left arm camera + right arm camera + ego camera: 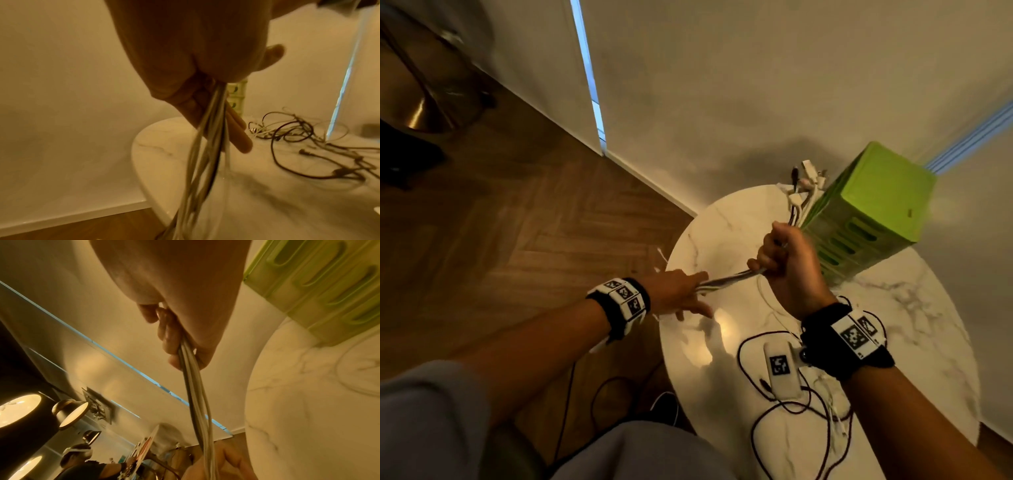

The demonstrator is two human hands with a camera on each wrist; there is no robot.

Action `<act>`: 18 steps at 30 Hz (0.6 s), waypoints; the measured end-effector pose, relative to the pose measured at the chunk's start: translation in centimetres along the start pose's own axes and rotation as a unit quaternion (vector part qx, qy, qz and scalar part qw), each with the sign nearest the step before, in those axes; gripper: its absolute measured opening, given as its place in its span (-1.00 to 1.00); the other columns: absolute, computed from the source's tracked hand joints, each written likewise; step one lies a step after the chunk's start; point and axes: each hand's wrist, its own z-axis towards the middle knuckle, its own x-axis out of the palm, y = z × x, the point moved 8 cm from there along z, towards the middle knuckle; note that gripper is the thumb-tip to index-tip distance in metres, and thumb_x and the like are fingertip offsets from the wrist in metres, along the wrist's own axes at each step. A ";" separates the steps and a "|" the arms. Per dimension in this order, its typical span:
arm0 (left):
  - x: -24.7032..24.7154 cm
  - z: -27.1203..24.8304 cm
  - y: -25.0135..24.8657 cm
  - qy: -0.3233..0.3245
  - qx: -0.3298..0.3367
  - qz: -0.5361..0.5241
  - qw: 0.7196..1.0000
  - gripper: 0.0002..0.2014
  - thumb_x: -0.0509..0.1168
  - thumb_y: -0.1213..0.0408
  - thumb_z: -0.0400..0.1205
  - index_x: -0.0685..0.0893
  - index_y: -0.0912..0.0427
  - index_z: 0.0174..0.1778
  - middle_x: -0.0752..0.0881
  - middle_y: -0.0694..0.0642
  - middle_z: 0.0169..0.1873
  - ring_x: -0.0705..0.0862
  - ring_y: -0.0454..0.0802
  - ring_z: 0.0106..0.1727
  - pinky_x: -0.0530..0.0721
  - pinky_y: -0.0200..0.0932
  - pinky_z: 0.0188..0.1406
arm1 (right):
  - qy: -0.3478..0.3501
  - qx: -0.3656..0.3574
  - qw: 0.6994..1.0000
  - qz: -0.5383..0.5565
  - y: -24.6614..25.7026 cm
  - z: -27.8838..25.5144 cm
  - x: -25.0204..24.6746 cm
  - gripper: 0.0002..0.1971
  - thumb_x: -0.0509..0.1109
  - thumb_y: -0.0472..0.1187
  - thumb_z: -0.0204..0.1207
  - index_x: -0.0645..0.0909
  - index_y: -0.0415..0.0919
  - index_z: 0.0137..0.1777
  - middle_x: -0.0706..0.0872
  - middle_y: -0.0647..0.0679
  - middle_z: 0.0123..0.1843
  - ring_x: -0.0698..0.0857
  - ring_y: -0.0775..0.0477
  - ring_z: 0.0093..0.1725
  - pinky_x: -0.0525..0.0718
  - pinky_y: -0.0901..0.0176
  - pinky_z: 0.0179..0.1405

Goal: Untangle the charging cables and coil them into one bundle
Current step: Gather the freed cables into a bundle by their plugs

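Observation:
A bundle of white and grey charging cables (729, 278) stretches taut between my hands above the round marble table (722, 222). My right hand (780, 260) grips it in a fist, and several plugs (808, 178) stick out above the fist. My left hand (681, 291) holds the bundle loosely, index finger straight along it. In the left wrist view the cables (205, 162) run out of the palm (205, 65) and hang past the table edge. The right wrist view shows the curled fingers (170, 337) round the bundle (195, 386). A loose tangle of dark and white cables (808, 394) lies on the table.
A green slotted plastic crate (876, 205) stands at the table's far right, close behind my right hand. The wall runs behind the table. Wooden floor (534, 222) lies to the left, and cable ends trail down to it near my knees.

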 end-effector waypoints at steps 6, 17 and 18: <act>0.6 0.8 -8.0 -0.015 0.188 -0.063 0.980 -0.14 -0.18 -0.48 0.62 0.41 0.14 0.57 0.58 0.11 0.48 0.56 -0.05 0.49 0.48 -0.16 0.49 | 0.091 0.016 0.994 -0.056 -0.7 -3.3 -1.8 -0.74 0.12 -0.43 0.53 0.30 -0.10 -0.32 0.25 0.02 -0.45 0.13 0.03 -0.46 0.22 0.08 -0.36; 4.0 3.4 -18.7 -0.039 0.203 -0.284 0.936 -0.63 0.06 0.13 0.85 0.79 0.16 0.12 0.83 0.10 0.05 0.76 -0.14 0.13 0.62 -0.25 0.21 | 0.036 0.049 0.997 -0.042 -2.7 -9.3 -7.6 -0.80 0.27 -0.23 0.54 0.26 -0.11 -0.18 0.14 -0.02 -0.37 0.14 0.04 -0.45 0.12 0.02 -0.35; 4.2 3.6 -19.0 -0.044 0.199 -0.286 0.936 -0.60 0.08 0.08 0.84 0.80 0.16 0.09 0.83 0.14 0.09 0.77 -0.08 0.17 0.63 -0.19 0.26 | 0.031 0.047 0.998 -0.031 -2.7 -9.5 -7.9 -0.78 0.31 -0.08 0.59 0.32 -0.11 -0.14 0.10 -0.03 -0.35 0.10 0.03 -0.44 0.09 0.00 -0.33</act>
